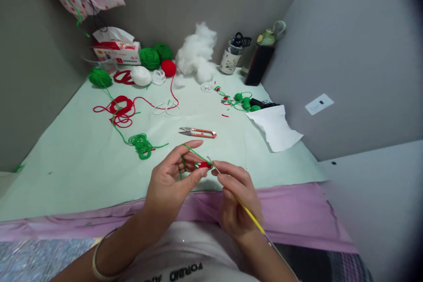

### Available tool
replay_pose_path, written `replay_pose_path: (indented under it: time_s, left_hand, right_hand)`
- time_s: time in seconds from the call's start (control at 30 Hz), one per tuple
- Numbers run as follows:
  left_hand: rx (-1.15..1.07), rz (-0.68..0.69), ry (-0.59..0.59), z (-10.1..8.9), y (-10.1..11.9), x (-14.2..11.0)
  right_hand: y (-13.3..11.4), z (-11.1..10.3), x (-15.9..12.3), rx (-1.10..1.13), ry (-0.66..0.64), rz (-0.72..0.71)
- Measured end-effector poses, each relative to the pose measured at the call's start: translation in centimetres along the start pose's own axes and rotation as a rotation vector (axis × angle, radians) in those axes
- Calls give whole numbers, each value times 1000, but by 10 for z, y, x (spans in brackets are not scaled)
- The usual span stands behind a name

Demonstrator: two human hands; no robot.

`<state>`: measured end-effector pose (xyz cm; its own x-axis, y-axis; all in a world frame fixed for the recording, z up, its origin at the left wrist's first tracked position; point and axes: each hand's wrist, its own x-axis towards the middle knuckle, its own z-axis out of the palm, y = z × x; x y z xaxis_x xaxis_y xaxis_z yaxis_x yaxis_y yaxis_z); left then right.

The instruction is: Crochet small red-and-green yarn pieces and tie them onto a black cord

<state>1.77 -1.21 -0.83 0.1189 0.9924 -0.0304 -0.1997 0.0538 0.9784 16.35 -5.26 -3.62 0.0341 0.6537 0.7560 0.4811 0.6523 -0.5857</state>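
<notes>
Between the thumb and fingers of my left hand [175, 172] is a small red, white and green crochet piece [203, 165]. A strand of green yarn [194, 153] runs over my raised left index finger to the piece, and more of it hangs by the palm. My right hand [239, 194] grips a crochet hook [249, 215] with a yellow handle like a pen. Its metal tip is at the right end of the piece, close to the green strand. Whether the hook sits inside a stitch is too small to tell. Thread snips [198, 132] lie just beyond my hands.
Loose green yarn [140, 145] and tangled red yarn [121, 105] lie at left. Behind are a tissue box [122, 53], yarn balls [150, 58], white stuffing [196, 53], a pen cup [231, 58] and a bottle with a phone [260, 65]. White paper [276, 128] lies right, by small green crocheted pieces [246, 103].
</notes>
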Motion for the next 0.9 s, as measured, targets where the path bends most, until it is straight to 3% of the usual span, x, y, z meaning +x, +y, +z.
replay_pose_path:
  time_s: [0.23,0.47,0.7,0.9]
  left_hand:
    - [76,126,70,0,-3,-5]
    - [95,168,76,-1,-4,-7]
    - [134,222,119,0,-6,-10]
    - [166,319,99,-2,-13,-7]
  right_hand:
    - [-6,-8,-3,-117,-136,-67]
    - [-6,1,-5,-77,-86,29]
    - [-6,-7,-2,-120,-132,-138]
    - [-9,-6,3,-45,-151,-41]
